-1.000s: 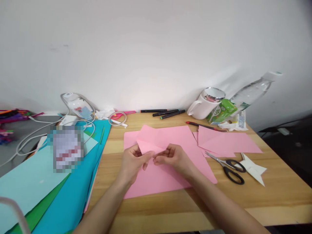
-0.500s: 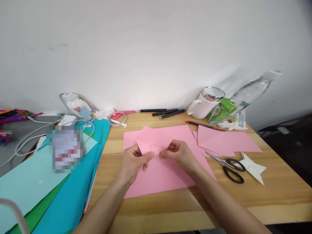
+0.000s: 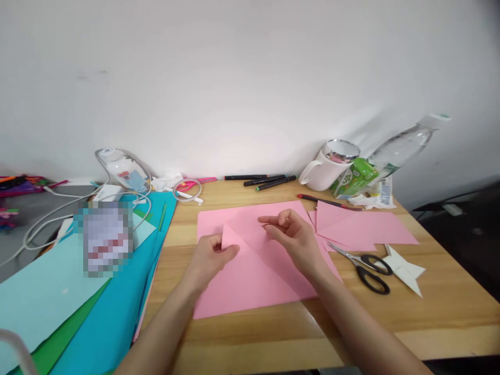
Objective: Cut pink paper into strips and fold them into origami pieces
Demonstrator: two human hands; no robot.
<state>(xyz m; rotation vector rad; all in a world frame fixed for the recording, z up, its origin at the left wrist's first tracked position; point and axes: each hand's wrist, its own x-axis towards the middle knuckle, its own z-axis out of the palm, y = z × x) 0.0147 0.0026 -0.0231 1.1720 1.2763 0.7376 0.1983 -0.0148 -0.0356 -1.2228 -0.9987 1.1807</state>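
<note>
Folding the pink piece [image 3: 230, 237]: judged to be the step in hand, since it is raised in the centre of the frame, over the large pink sheet [image 3: 242, 291].
Left hand [image 3: 209, 260]: the piece is pinched between thumb and fingers, left of centre.
Right hand [image 3: 299, 239]: the fingers are loosely curled, right of centre; whether a paper edge is gripped or touched cannot be told, pink being seen against pink.
Next move: judged to call for the free edge to be lined up by the right fingertips, with the left pinch held firm so that no crease is skewed.
Scissors [image 3: 355, 259]: laid at right of the frame, just beside the white folded paper [image 3: 408, 270].
</note>
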